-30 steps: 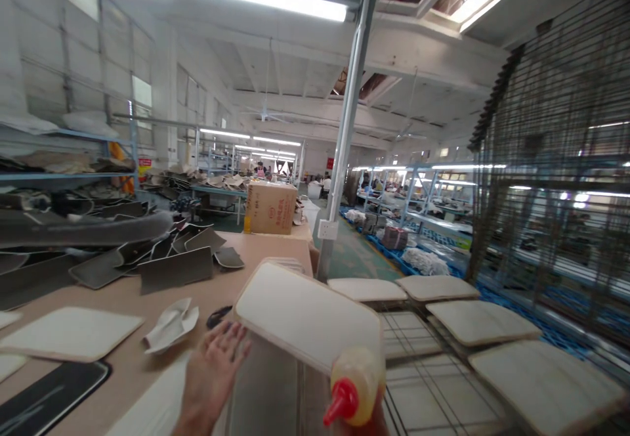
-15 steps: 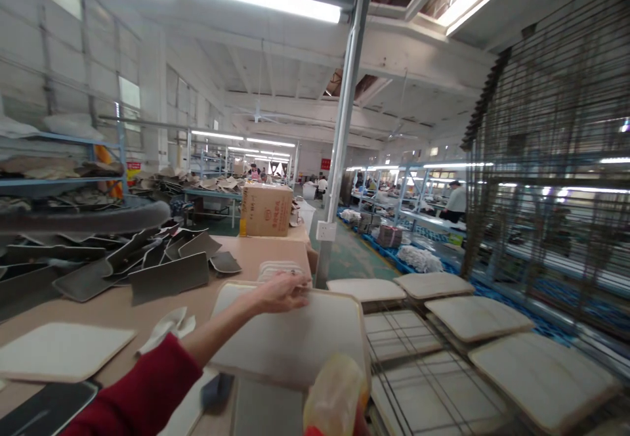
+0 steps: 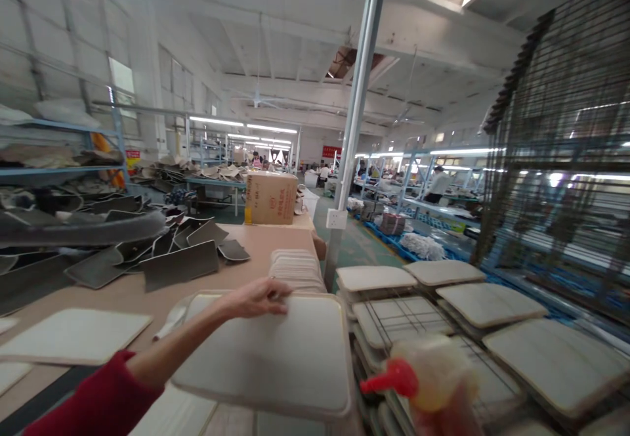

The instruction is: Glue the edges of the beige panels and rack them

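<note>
My left hand (image 3: pixel 260 297), in a dark red sleeve, has its fingers closed at the far edge of a white panel (image 3: pixel 275 364) with rounded corners. The panel is tilted over the near part of the table. At the lower right, my right hand (image 3: pixel 450 416) grips a yellowish squeeze bottle (image 3: pixel 438 367). Its red nozzle (image 3: pixel 394 378) points left, toward the panel's right side. Both the bottle and that hand are blurred, and the hand is partly cut off by the frame.
Similar panels lie on wire racks (image 3: pixel 418 318) to the right. A stack of panels (image 3: pixel 298 268), grey curved pieces (image 3: pixel 182 265) and a cardboard box (image 3: pixel 270 199) stand on the table (image 3: pixel 246 236). A metal post (image 3: pixel 354 114) rises beyond; a person (image 3: pixel 436 185) stands far right.
My left hand and the panel have moved left and nearer to me. The bottle in my right hand has swung right, away from the panel, and its nozzle now shows sideways.
</note>
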`<state>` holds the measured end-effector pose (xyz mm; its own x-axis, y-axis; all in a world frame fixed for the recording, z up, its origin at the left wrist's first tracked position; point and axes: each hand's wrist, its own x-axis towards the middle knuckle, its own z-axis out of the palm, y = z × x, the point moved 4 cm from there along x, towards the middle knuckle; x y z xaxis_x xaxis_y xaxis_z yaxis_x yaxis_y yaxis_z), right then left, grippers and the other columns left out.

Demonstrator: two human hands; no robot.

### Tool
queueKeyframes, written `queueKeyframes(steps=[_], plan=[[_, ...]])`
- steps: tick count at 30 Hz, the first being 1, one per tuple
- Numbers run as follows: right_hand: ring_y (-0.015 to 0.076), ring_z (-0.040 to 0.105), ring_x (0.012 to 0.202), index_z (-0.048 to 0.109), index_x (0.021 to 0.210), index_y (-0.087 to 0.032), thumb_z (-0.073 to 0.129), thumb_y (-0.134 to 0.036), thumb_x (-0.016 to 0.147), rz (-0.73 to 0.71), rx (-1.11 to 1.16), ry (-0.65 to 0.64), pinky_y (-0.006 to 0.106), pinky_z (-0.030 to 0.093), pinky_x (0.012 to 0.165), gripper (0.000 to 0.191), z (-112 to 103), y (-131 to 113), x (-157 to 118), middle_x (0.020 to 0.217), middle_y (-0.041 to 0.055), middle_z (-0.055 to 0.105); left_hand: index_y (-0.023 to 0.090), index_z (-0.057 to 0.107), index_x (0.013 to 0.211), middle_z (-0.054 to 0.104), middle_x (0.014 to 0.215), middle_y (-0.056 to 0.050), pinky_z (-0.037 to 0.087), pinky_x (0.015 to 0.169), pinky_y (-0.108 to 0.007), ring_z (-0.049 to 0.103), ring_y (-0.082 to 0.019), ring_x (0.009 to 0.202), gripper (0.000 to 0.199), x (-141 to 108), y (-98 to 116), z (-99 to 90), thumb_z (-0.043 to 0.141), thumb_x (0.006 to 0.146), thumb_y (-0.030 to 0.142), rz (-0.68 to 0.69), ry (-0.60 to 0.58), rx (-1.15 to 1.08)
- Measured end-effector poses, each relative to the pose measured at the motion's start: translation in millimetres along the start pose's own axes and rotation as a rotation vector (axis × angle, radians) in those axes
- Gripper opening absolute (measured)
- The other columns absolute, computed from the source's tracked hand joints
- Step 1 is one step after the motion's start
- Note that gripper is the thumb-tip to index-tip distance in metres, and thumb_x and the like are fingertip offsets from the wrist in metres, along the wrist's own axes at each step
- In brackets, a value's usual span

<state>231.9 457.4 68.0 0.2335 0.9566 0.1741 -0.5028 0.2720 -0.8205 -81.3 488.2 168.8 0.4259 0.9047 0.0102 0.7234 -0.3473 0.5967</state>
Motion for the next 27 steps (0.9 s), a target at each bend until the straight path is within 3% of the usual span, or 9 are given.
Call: queueKeyframes(steps=[3,8,12,19,24,27], plan=[[0.0215,0.059,0.096,0.056,0.115,-0.025,0.060,-0.053,0.076,-0.022,0.049,0.086,0.035,0.051,0.079,0.048,1.1,-18.7,23.2,0.109,0.0037,0.063,0.016,0.058,0.082,0.039,0.067,0.004,0.025,0.058,-0.022,0.035,-0.012,0.066,0.028,-20.8,-3.3,2.5,0.059,0.075,0.043,-0.004,-0.015,-0.006],[0.0140,0.063,0.075,0.060,0.110,-0.024,0.084,-0.034,0.050,-0.100,0.125,0.084,0.020,0.051,0.069,0.066,25.9,-39.6,39.9,0.098,0.0012,0.067,0.016,0.063,0.088,0.040,0.068,0.004,0.025,0.058,-0.022,0.034,-0.011,0.065,0.032,-44.9,-0.6,-2.4,0.061,0.074,0.044,0.026,-0.046,-0.070],[0.0142,0.063,0.067,0.062,0.107,-0.023,0.087,-0.028,0.042,-0.078,0.124,-0.003,0.022,0.052,0.068,0.070,40.5,-37.7,40.3,0.085,0.0028,0.069,0.014,0.065,0.094,0.040,0.068,0.004,0.024,0.056,-0.022,0.033,-0.010,0.064,0.034,-55.8,2.9,-9.4,0.061,0.076,0.043,0.035,-0.119,-0.126],[0.0167,0.062,0.063,0.062,0.108,-0.022,0.086,-0.028,0.043,-0.072,0.108,-0.025,0.026,0.054,0.062,0.070,43.9,-35.2,32.3,0.078,0.0046,0.068,0.015,0.065,0.095,0.039,0.067,0.004,0.022,0.054,-0.022,0.032,-0.010,0.062,0.037,-68.5,4.1,-15.4,0.061,0.076,0.046,0.062,-0.168,-0.218],[0.0176,0.062,0.063,0.064,0.100,-0.024,0.086,-0.028,0.041,-0.047,0.105,0.009,0.026,0.054,0.058,0.063,35.7,-30.8,22.7,0.082,0.0022,0.068,0.015,0.066,0.091,0.039,0.064,0.004,0.022,0.053,-0.022,0.031,-0.010,0.060,0.039,-75.7,5.3,-19.3,0.061,0.075,0.050,0.097,-0.163,-0.267],[0.0192,0.062,0.064,0.066,0.089,-0.023,0.083,-0.030,0.048,-0.077,0.035,-0.034,0.029,0.054,0.058,0.045,29.0,-24.5,18.8,0.071,0.0019,0.065,0.015,0.066,0.090,0.039,0.066,0.003,0.022,0.052,-0.022,0.031,-0.010,0.060,0.039,-77.0,2.7,-19.9,0.061,0.075,0.050,0.082,-0.176,-0.303]])
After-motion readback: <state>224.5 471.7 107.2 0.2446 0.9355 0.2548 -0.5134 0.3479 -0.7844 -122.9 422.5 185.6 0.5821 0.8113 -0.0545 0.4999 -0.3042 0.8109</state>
